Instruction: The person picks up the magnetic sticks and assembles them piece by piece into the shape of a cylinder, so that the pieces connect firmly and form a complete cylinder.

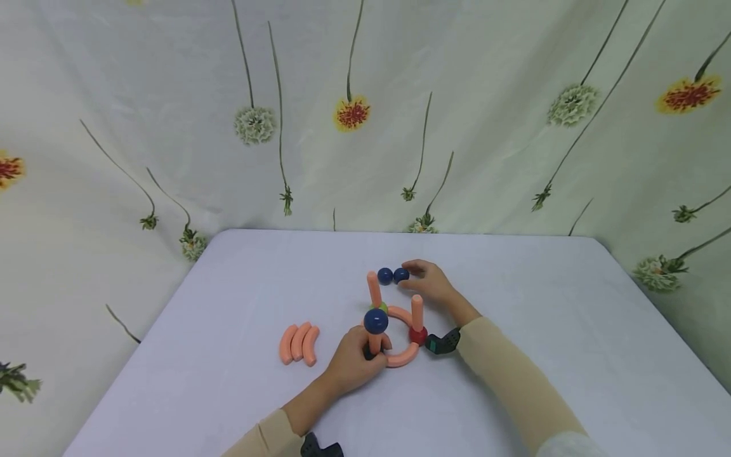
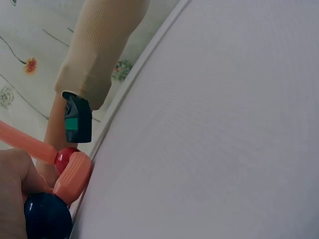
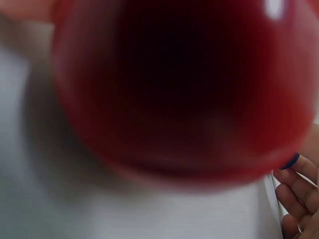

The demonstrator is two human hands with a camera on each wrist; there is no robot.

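Observation:
My left hand (image 1: 355,363) curls round the base of an upright orange rod (image 1: 374,343) topped by a blue ball (image 1: 375,321). Low in the left wrist view, a dark blue ball (image 2: 48,216) lies against that hand. Curved orange rods (image 1: 402,359) form a ring on the table, joined by a red ball (image 1: 418,335) and a green ball (image 1: 379,307), each bearing a straight upright rod. Beyond the ring, my right hand (image 1: 432,283) pinches a blue ball (image 1: 401,275) beside another blue ball (image 1: 385,275). The red ball nearly fills the right wrist view.
Three loose curved orange rods (image 1: 298,343) lie side by side left of the ring. The white table (image 1: 228,298) ends at a flower-print cloth (image 1: 320,165) behind it. Close to the red ball is the device (image 1: 443,343) strapped to the right wrist.

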